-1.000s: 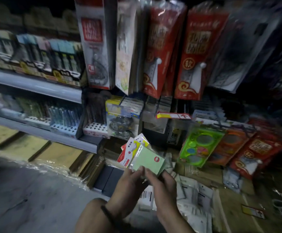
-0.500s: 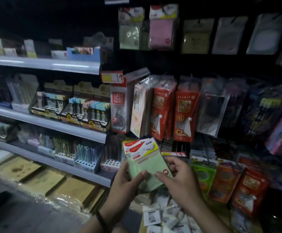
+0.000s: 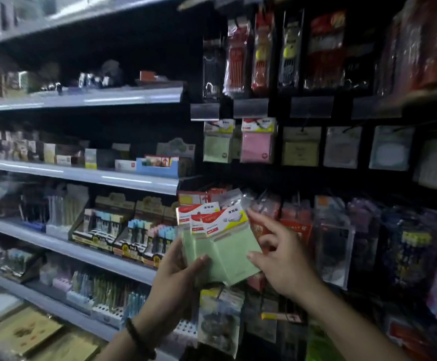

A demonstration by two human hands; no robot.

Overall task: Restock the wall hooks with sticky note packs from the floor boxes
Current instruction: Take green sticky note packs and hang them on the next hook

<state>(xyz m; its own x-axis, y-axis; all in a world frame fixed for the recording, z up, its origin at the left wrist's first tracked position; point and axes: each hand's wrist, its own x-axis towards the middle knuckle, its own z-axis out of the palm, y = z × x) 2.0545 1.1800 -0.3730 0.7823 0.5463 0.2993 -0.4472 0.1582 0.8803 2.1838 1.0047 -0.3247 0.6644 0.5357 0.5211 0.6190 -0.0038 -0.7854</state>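
On my feed I see the person's 2 arms, both bare from the bottom edge of the pic up to the fingertips. The left hand (image 3: 178, 269) has a bracelet (image 3: 140, 340) at the wrist: 1 strand of dark round beads, snug, wrapping across the arm at a slant. The right hand (image 3: 282, 259) has a bare wrist, and its thumbnail looks short & plain. Light is dim + blurry, so I can't make out finer detail, e.g. bead material.
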